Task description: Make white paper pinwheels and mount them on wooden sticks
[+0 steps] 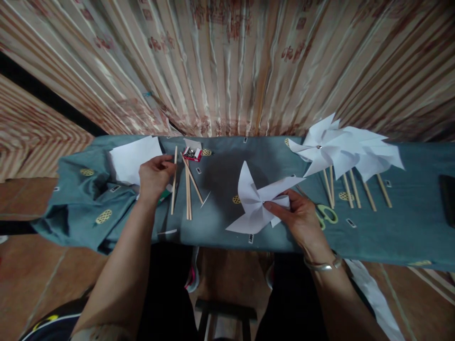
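Note:
My right hand point(296, 213) grips a white paper pinwheel point(258, 201) by one side, the thumb pressed at the small metal pin in its centre. No stick shows on this pinwheel. On the left, the bent fingers of my left hand point(156, 175) meet a thin wooden stick point(174, 189) near its upper half; the hold is partly hidden. Several more wooden sticks point(188, 194) lie just right of it. Behind them stands an opened small red box point(193, 154) of metal pins. Several finished pinwheels point(320, 147) on sticks lie overlapping at the right.
A stack of white paper point(133, 158) lies beyond my left hand. Green-handled scissors point(327, 215) rest by my right wrist. Paper scraps point(205, 199) lie on the blue-green cloth point(220, 232). A pleated curtain point(227, 71) hangs behind; a dark object point(447, 199) sits at the right edge.

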The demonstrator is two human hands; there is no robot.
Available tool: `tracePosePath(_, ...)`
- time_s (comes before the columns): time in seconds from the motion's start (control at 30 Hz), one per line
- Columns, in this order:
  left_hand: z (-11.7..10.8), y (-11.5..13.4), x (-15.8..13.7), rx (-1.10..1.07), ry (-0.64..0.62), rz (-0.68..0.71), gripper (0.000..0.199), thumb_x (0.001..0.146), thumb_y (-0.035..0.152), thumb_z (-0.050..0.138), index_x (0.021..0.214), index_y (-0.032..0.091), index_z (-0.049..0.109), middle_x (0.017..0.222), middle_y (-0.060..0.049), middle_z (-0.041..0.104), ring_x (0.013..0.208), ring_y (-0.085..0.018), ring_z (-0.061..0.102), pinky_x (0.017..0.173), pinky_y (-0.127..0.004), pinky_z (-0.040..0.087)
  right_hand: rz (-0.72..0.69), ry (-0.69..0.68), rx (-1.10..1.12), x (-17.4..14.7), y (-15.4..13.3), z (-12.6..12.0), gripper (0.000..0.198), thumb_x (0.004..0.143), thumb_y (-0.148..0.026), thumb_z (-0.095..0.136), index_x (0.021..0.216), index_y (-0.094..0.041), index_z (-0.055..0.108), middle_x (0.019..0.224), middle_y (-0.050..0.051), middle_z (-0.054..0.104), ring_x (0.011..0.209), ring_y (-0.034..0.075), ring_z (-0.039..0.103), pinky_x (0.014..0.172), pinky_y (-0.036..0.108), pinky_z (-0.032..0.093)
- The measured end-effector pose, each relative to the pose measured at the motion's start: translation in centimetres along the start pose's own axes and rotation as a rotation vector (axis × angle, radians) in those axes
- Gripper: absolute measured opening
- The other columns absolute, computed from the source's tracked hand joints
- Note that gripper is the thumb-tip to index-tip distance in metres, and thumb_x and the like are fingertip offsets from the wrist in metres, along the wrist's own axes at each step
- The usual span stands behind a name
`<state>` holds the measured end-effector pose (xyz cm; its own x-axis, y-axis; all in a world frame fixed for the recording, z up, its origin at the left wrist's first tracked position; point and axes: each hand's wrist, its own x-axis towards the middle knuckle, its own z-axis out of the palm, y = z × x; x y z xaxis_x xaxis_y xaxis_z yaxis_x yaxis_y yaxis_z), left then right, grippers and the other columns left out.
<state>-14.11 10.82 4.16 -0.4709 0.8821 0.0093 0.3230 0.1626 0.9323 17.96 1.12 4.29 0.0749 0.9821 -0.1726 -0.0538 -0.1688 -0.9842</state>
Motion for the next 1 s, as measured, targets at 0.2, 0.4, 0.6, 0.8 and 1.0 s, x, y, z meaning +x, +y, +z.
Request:
tracePosePath(0.2,1.1,4.4,-6.0,-0.287,-0.225,0.107,0.023,0.063,0.03,0.079,0.082,0.017,0.078,0.08,-0.003,0.074,0.074,-0.015,0.064,0.071,-0.025,0.05,-0.082,-0.007,-0.049,-1.1,-1.3,0.0,0.02,0.065,-0.029,0.084,0.081,-0.022,0.073,0.074,0.0,0.077,0.064,0.017,0.069,0.059,0.026,0.057)
tracePosePath(0.4,2.8,5.6,-10.8,-0.322,-0.65,0.036,0.013,0.068,0.027,0.078,0.079,0.021,0.08,0.076,-0.003,0.07,0.068,-0.015,0.063,0.062,-0.024,0.049,-0.232,-0.019,-0.262,-4.1,-3.3,0.0,0.017,0.075,-0.026,0.077,0.092,-0.023,0.073,0.077,-0.001,0.077,0.061,0.016,0.07,0.055,0.023,0.056)
tracePosePath(0.6,5.0,5.3,-13.1,-0.291,-0.864,-0.15,0.01,0.066,0.024,0.077,0.075,0.022,0.08,0.078,-0.004,0.071,0.067,-0.017,0.063,0.059,-0.025,0.049,-0.659,0.014,-0.622,-5.3,-4.8,-0.1,0.02,0.082,-0.009,0.063,0.096,-0.022,0.068,0.086,0.002,0.076,0.081,0.017,0.072,0.074,0.027,0.059)
tracePosePath(0.8,5.8,5.6,-13.9,-0.292,-0.884,-0.156,0.01,0.062,0.031,0.076,0.069,0.025,0.079,0.076,-0.003,0.074,0.071,-0.021,0.066,0.066,-0.029,0.053,-0.77,0.018,-0.658,-5.2,-4.8,-0.8,0.031,0.084,-0.006,0.056,0.11,-0.021,0.064,0.092,0.005,0.074,0.084,0.018,0.069,0.073,0.028,0.059)
tracePosePath(1.0,5.9,6.3,-14.2,-0.332,-0.856,-0.124,0.008,0.063,0.03,0.075,0.066,0.024,0.079,0.069,-0.005,0.072,0.064,-0.02,0.064,0.06,-0.027,0.051,-0.735,0.036,-0.65,-5.6,-4.5,-1.3,0.038,0.084,-0.012,0.061,0.12,-0.024,0.062,0.098,0.005,0.075,0.089,0.021,0.07,0.075,0.032,0.06)
